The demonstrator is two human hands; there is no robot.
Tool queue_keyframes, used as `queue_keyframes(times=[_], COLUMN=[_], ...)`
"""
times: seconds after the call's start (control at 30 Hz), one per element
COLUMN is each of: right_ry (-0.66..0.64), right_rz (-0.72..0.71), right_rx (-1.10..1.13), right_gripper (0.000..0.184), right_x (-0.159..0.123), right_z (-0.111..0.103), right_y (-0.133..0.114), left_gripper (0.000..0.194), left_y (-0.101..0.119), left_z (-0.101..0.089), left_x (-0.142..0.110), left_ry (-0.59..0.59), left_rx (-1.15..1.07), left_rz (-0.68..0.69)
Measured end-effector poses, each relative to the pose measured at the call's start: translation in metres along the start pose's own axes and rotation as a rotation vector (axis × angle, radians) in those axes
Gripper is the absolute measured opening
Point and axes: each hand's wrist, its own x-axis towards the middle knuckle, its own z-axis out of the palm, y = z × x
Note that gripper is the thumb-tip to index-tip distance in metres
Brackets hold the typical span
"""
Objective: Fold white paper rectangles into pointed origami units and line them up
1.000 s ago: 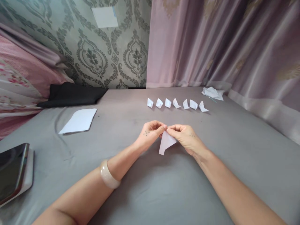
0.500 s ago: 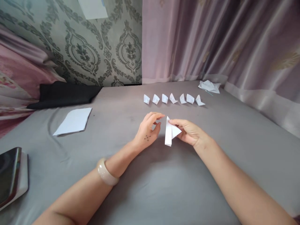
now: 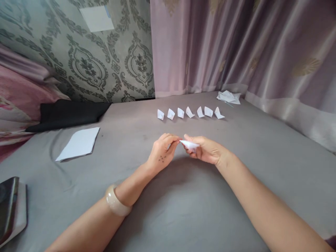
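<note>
A small piece of folded white paper (image 3: 190, 145) is held above the grey cloth by my right hand (image 3: 206, 149), thumb on top and fingers curled beneath. Its pointed left tip meets the fingertips of my left hand (image 3: 164, 151), which are pinched together there. Beyond my hands, several small folded paper boats (image 3: 181, 112) stand in a row on the cloth. A pale bangle (image 3: 117, 202) circles my left wrist.
White paper sheets (image 3: 79, 143) lie to the left, near a black cloth (image 3: 68, 113). A dark device (image 3: 8, 206) rests on something white at the left edge. Folded papers (image 3: 229, 97) lie at the back right, by the curtain (image 3: 199, 45).
My left hand let go of the folded paper, then came back to pinch its tip. My right hand has turned the paper from hanging downward to lying nearly sideways.
</note>
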Motion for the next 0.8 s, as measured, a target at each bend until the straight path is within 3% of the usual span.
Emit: queue_keyframes(times=[0.1,0.2,0.27,0.43,0.63,0.8], right_ry=[0.087,0.001,0.017,0.123,0.255,0.279], right_rz=[-0.173,-0.342,-0.367,-0.390,-0.371,-0.404], right_rx=[-0.056,-0.233,-0.323,-0.261,-0.235,-0.199], right_gripper=[0.040,0.038,0.035,0.023,0.019,0.020], right_x=[-0.002,-0.003,-0.002,0.005,0.006,0.002], right_z=[-0.002,0.001,0.006,0.014,0.008,0.005], right_y=[-0.003,0.001,0.007,0.018,0.014,0.006], left_gripper=[0.014,0.015,0.017,0.017,0.018,0.019], left_y=[0.007,0.012,0.013,0.010,0.003,0.003], left_z=[0.003,0.005,0.005,0.007,0.009,0.009], left_x=[0.001,0.002,0.002,-0.001,-0.005,-0.006], left_ry=[-0.048,-0.064,-0.059,-0.103,-0.192,-0.255], left_rx=[-0.305,-0.493,-0.523,-0.449,-0.295,-0.255], left_rz=[-0.436,-0.607,-0.636,-0.679,-0.614,-0.618])
